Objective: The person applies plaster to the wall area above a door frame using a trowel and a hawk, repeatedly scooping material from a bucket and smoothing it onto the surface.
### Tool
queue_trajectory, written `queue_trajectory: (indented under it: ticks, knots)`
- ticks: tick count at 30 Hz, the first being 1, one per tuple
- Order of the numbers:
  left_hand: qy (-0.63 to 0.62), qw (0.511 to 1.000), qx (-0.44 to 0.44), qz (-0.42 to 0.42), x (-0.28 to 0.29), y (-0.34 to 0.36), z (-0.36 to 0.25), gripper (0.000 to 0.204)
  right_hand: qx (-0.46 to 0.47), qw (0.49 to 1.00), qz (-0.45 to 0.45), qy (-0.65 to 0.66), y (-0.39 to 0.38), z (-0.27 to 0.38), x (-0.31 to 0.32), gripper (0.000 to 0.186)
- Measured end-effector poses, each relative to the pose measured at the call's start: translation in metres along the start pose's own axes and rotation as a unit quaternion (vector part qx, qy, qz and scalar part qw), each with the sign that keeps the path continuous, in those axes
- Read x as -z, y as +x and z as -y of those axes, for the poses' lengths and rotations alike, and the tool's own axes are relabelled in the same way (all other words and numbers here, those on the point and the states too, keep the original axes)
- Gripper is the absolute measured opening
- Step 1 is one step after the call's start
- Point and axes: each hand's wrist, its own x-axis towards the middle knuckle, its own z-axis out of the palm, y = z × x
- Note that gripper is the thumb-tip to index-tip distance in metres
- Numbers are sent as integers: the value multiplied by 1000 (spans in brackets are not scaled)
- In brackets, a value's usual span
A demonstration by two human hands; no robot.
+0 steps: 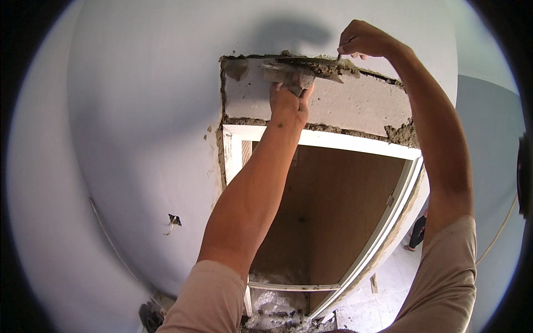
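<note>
Grey wet mortar [327, 67] sits heaped on a flat metal hawk board [294, 71] that the left hand [288, 102] grips from beneath, level at the pale block's [355, 102] top joint—the right hand [363, 40], fingers closed on a trowel handle [338, 56], packs it into the gap above the white door frame [327, 139].

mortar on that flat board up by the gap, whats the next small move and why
Probably push the grey mortar off the flat board into the open joint above the pale block. The left hand holds the board at the joint, and the right hand has a small tool on the pile.
</note>
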Motion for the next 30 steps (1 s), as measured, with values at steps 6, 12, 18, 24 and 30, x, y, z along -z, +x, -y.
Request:
queue_trajectory:
  ticks: [6, 12, 18, 24, 30]
  knots:
    - [51, 998, -20, -7, 1, 5, 0, 39, 29, 999, -5, -44, 7, -12, -9, 23]
    - [103, 993, -37, -33, -13, -3, 7, 40, -36, 997, -53, 42, -3, -13, -14, 23]
    - [44, 999, -2, 6, 5, -14, -10, 39, -110, 991, -13, 70, -17, 12, -10, 21]
    - [32, 999, 1, -16, 23, -25, -10, 38, -112, 990, 37, 70, -6, 3, -31, 19]
    - [72, 996, 9, 45, 24, -12, -13, 40, -47, 996, -69, 43, -1, -12, -25, 21]
